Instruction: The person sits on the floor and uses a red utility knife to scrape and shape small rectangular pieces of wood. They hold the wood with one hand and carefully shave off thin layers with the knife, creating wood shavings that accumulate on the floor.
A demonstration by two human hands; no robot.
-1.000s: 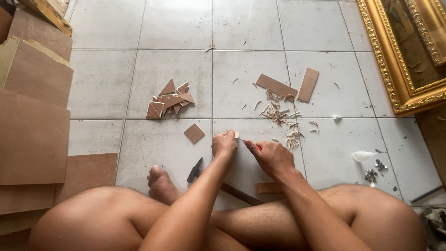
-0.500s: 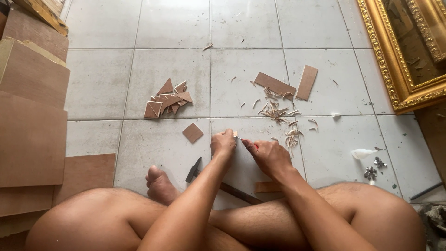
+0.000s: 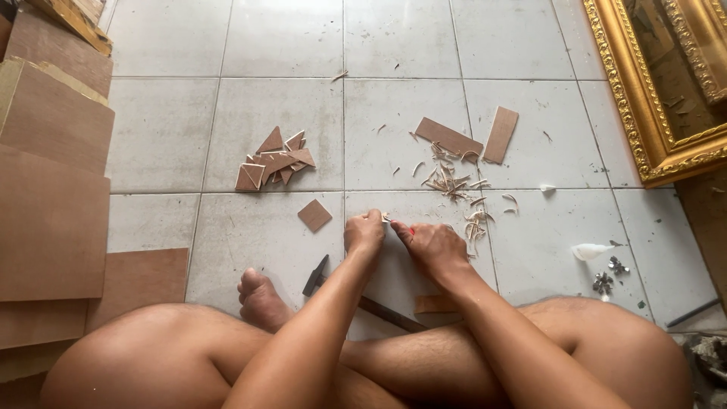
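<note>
Left hand (image 3: 365,233) and right hand (image 3: 432,246) meet low over the floor tile (image 3: 163,132), fingers pinched together on one small wood piece (image 3: 387,219) between them; red tip shows at right fingers, cannot tell what. One square wood chip (image 3: 314,215) just left of them. One pile of triangle offcuts (image 3: 274,159), count unclear. Two wood strips (image 3: 473,137) beyond the shavings (image 3: 454,182). One hammer (image 3: 316,274) near the foot.

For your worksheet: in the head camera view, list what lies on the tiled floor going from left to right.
Stacked brown boards → pile of small brown triangular wood pieces → small square brown piece → left hand → right hand → upright rectangular brown strip → ornate gold picture frame.
</note>
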